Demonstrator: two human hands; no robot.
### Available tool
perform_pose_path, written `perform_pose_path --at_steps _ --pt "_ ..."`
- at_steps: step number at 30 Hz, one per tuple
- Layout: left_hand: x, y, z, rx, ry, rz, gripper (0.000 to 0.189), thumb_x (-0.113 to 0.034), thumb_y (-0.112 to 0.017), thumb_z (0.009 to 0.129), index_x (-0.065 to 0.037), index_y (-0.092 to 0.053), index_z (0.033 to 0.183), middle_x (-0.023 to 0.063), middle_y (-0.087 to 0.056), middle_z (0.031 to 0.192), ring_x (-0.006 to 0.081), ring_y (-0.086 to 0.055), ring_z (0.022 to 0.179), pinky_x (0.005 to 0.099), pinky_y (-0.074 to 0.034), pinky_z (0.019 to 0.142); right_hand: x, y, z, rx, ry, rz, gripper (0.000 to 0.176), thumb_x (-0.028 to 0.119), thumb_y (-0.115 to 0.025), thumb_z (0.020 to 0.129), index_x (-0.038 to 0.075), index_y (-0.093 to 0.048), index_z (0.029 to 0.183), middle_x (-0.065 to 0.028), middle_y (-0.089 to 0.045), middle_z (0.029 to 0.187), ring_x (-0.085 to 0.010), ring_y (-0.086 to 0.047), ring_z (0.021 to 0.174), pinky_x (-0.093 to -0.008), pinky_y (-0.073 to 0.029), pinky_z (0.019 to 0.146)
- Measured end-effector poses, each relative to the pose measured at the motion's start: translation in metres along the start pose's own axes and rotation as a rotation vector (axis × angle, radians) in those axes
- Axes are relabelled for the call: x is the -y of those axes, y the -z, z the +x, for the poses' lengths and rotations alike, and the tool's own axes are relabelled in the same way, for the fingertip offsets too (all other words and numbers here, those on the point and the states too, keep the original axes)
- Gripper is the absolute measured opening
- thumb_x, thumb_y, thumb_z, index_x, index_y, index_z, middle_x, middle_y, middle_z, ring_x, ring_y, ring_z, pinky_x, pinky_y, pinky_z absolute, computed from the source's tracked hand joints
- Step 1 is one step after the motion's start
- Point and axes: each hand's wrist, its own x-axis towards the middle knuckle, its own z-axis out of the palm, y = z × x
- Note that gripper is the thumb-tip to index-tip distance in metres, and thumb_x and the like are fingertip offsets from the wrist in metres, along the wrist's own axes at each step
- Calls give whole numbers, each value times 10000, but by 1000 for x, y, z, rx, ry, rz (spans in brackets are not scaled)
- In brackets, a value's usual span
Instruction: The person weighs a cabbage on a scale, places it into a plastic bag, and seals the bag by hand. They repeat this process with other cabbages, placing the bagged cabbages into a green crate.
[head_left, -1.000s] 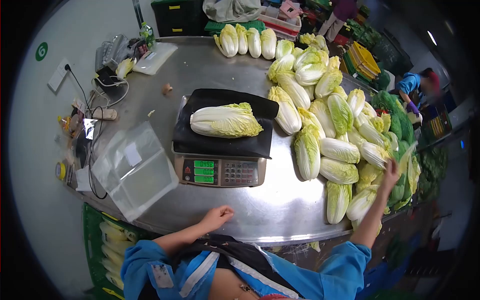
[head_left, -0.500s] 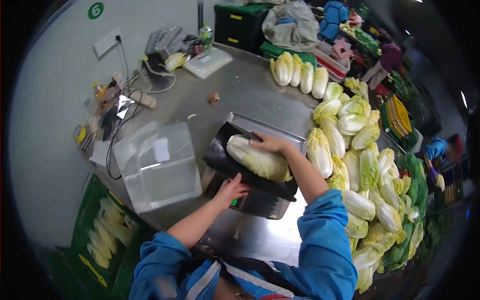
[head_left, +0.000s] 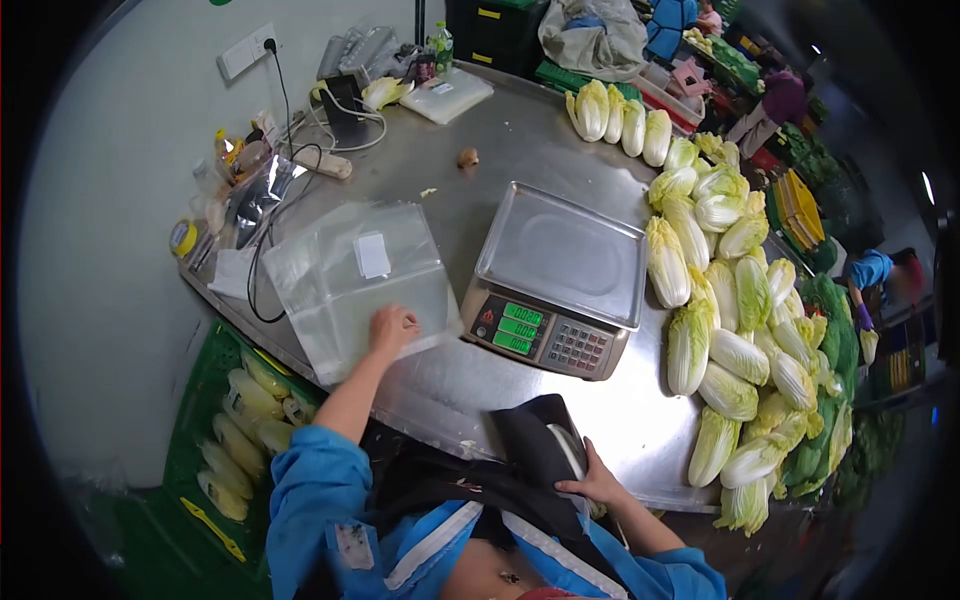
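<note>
My left hand [head_left: 393, 330] lies on a stack of clear plastic bags [head_left: 330, 290], its fingers curled in a pinch at the top bag's lower part. A small white label or card [head_left: 373, 256] rests on the bags. Close to my waist, my right hand [head_left: 597, 478] grips a black curved sheet [head_left: 525, 435] from its right side. Within the sheet sits a napa cabbage [head_left: 566, 450], mostly hidden by the sheet and my fingers. Between the bags and the cabbage heap stands a digital scale [head_left: 562, 250] with a bare metal pan and lit green displays.
Many napa cabbages [head_left: 737, 355] are heaped along the right side of the metal table [head_left: 440, 190]. A green crate [head_left: 190, 440] with bagged cabbages stands at lower left. Cables [head_left: 265, 240] and bottles line the wall side. A co-worker [head_left: 880, 280] stands far right.
The black sheet with the cabbage has come off the scale toward my waist in my right hand. My left hand has moved left onto the plastic bags. The view has shifted.
</note>
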Motion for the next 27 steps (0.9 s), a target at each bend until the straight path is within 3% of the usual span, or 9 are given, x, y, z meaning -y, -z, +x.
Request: perform_pose_path --at_steps 3,5,7,14,19,21,23,25,27 --pt "34 -14 1 -149 -99 19 137 -196 -675 709 -88 -672 794 63 -635 720 212 -584 609 307 -451 559 43 -22 -7 -93 -34 -71 1128 444 -767 560 -43 -136 1359 -303 -321 1298 -386 -373 1197 -381 -315 1004" --pt "30 -15 10 116 605 -562 131 -184 -675 715 -83 -669 799 53 -623 746 196 -577 660 287 -439 588 47 -40 -11 -151 -47 -81 1105 440 -764 564 -20 -157 1364 -294 -327 1299 -390 -372 1196 -391 -320 1000" --pt "13 -14 9 31 586 -718 152 -199 -656 737 -67 -666 810 61 -626 772 179 -572 680 265 -433 614 49 -59 -12 -374 60 -73 1050 424 -759 573 -9 -206 1353 -263 -348 1298 -391 -394 1172 -405 -339 982" --pt "-24 16 -54 399 6 -421 105 -122 -628 764 -77 -659 853 93 -613 761 231 -585 690 303 -455 626 108 -129 -25 -554 433 -357 937 353 -769 547 37 -325 1310 -228 -349 1310 -387 -441 1110 -433 -382 926" --pt "-113 83 -95 426 -502 -713 161 -127 -634 752 -66 -629 901 96 -591 798 262 -574 759 348 -447 673 147 -150 53 -648 325 90 1154 323 -795 545 -21 -56 1361 -275 -150 1386 -395 -262 1258 -413 -318 993" --pt "-86 67 -106 -83 -364 -562 306 -163 -661 729 -41 -574 996 124 -571 929 292 -540 897 383 -415 799 126 -159 97 -743 301 353 1130 382 -781 571 -27 -86 1363 -291 -193 1356 -386 -257 1258 -399 -292 1004" --pt "-35 11 -111 -439 567 -963 390 -297 -625 802 -54 -519 1088 100 -529 1078 268 -495 1015 391 -350 918 99 -163 136 -794 -2 404 1093 478 -730 633 -35 -105 1368 -287 -285 1319 -368 -294 1241 -374 -283 1006" --pt "-15 51 -119 39 1153 -1596 540 -396 -586 828 -22 -455 1195 104 -519 1158 219 -478 1070 334 -339 938 116 -162 130 -460 86 759 974 525 -635 731 -42 -159 1366 -246 -347 1320 -323 -351 1216 -335 -266 1012" --pt "-21 50 -134 665 1118 -1722 590 -443 -520 858 3 -426 1233 109 -506 1182 198 -456 1107 316 -329 948 125 -169 134 -379 131 838 588 406 -498 879 -30 -419 1265 -142 -508 1204 -183 -490 1053 -290 -369 902"
